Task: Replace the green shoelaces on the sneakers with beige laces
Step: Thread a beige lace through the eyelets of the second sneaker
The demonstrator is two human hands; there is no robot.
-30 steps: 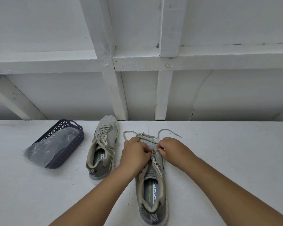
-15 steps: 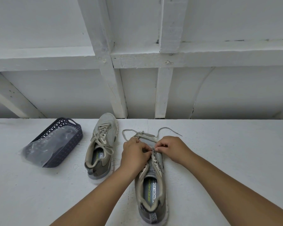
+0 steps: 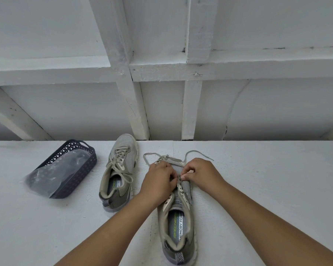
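Note:
Two grey-beige sneakers lie on a white surface, toes pointing away from me. The left sneaker (image 3: 118,174) is fully laced with a pale lace tied in a bow. The right sneaker (image 3: 178,217) lies under my hands, its upper eyelets unlaced. My left hand (image 3: 159,179) and my right hand (image 3: 201,174) meet over its tongue, fingers curled, pinching the lace (image 3: 197,153) at an eyelet. Loose greyish lace ends loop out past the toe on both sides. The lace's exact colour is hard to tell.
A dark blue perforated basket (image 3: 85,160) with a clear plastic bag (image 3: 52,174) spilling out of it stands at the left. The white surface (image 3: 277,179) ends at a white framed wall just behind the shoes.
Both hands stay on the right sneaker's eyelets with only small finger movements. The view has shifted slightly; shoes and basket have not moved.

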